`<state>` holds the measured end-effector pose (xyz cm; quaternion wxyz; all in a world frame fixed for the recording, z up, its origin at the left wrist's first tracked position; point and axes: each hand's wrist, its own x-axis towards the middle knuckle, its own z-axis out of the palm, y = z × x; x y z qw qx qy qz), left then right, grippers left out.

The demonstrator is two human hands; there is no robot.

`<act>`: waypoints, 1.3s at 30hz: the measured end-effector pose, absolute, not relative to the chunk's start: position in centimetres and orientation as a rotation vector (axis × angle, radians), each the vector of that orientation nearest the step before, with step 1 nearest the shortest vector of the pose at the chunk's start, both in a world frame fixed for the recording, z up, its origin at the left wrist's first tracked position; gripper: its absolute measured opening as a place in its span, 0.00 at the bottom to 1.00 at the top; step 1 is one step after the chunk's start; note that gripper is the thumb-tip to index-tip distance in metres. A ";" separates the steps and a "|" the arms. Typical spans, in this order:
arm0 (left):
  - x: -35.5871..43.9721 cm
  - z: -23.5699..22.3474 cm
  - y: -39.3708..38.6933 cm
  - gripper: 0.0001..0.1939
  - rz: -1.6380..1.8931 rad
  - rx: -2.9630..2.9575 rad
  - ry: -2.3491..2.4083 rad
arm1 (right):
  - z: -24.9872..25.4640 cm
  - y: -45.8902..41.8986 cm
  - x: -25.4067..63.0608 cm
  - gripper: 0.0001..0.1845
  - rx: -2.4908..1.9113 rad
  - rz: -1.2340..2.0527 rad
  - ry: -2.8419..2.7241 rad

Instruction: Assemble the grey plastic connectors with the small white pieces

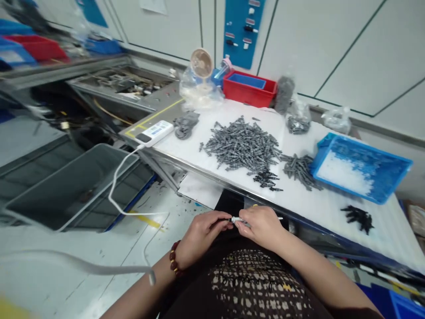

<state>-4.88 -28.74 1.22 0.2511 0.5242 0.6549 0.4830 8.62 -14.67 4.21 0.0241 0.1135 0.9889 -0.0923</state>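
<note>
In front of my lap my two hands meet over a small assembly. My right hand (262,225) is closed around a slim white and grey pen-like part (236,219), whose thin tip pokes out past the knuckles on the right. Thumb and forefinger of my left hand (206,228) pinch a small black piece (229,219) at the left end of that part; whether the two are joined I cannot tell. Above them on the table lie a large pile of grey slender parts (244,144), a small cluster of black parts (265,178) and longer grey pieces (299,170).
A blue bin (381,177) with white small pieces stands on the right of the white-covered table (195,159), near more black parts (358,219). Behind are a red bin (249,95) and a fan (201,64). A white cable (114,186) hangs from a white device (156,133).
</note>
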 end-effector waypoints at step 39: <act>-2.5 0.8 -17.4 0.08 1.238 1.976 1.544 | 2.5 -11.3 19.1 0.16 1.509 -0.341 2.944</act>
